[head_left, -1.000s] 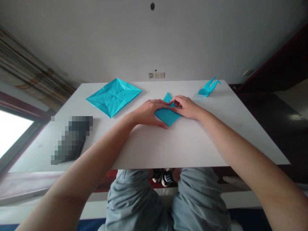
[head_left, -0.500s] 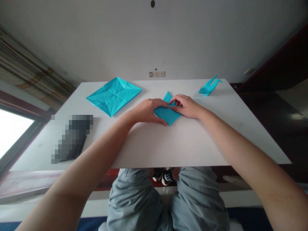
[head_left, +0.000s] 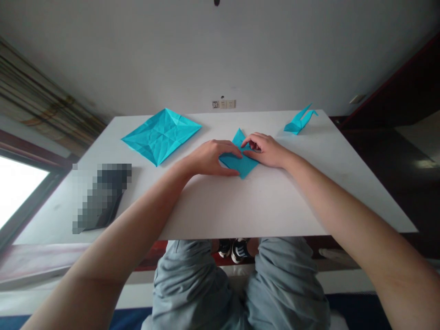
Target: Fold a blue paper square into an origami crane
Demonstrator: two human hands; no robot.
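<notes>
A blue sheet of origami paper (head_left: 243,167), folded into a small diamond, lies on the white table in front of me. My left hand (head_left: 220,157) rests on its left side, fingers over the upper part and thumb by the lower left edge. From the right, my right hand (head_left: 263,150) has its index finger and thumb on the paper, curled close together near its middle. The fingers hide parts of the diamond, including much of its centre and its side corners.
An unfolded, creased blue paper (head_left: 161,136) lies at the back left. A folded paper crane (head_left: 298,123) stands at the back right of the white table (head_left: 206,211). Near the left edge is a dark flat object (head_left: 110,201), partly pixelated. Wall sockets (head_left: 223,104) sit behind.
Both hands stay on the folded paper, with only a tiny shift of the fingers. The whole view has moved very slightly.
</notes>
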